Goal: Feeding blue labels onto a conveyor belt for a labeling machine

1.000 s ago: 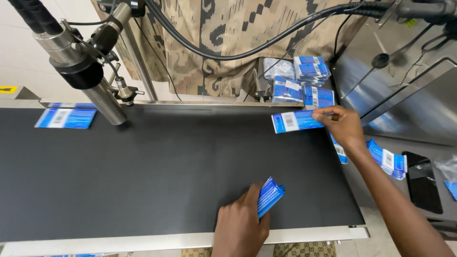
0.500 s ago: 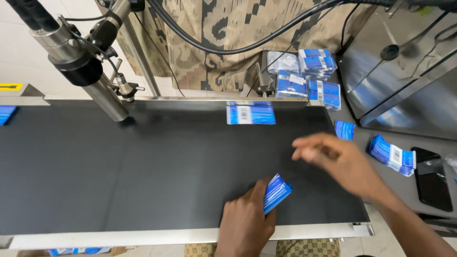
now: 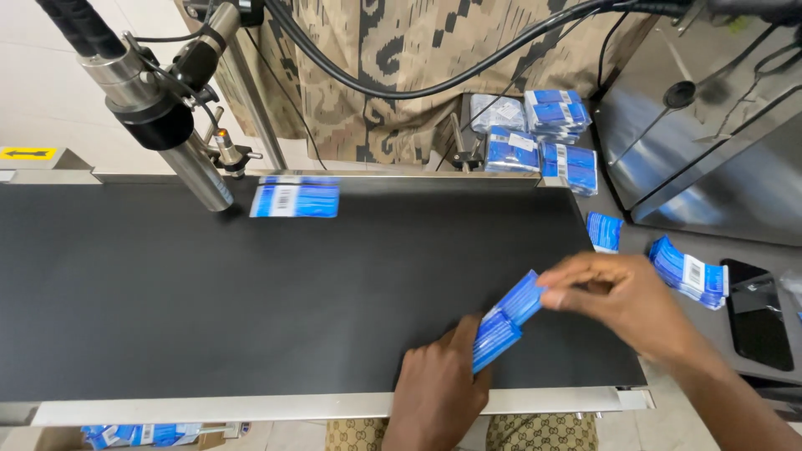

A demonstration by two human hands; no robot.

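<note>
My left hand (image 3: 436, 392) rests at the near edge of the black conveyor belt (image 3: 167, 301), its grip pinching the lower end of a small stack of blue packets (image 3: 504, 321) held on edge and tilted up to the right. My right hand (image 3: 622, 296) comes in from the right, its fingers (image 3: 568, 284) pressed together on the upper end of that same stack, so both hands have it between them, just above the belt surface near its right end.

Further up the belt, a single blue packet (image 3: 296, 198) lies flat (blurred, so I can't make out detail) beside the metal nozzle of the printer head (image 3: 180, 138) that slants down from the upper left. Off the belt on the grey counter (image 3: 668, 330) to my right lie a loose blue packet (image 3: 603, 231) and a fanned bundle of packets (image 3: 690, 272), with a dark phone (image 3: 758, 313) just beyond. More bundles are piled (image 3: 539, 138) past the far right corner of the belt.
</note>
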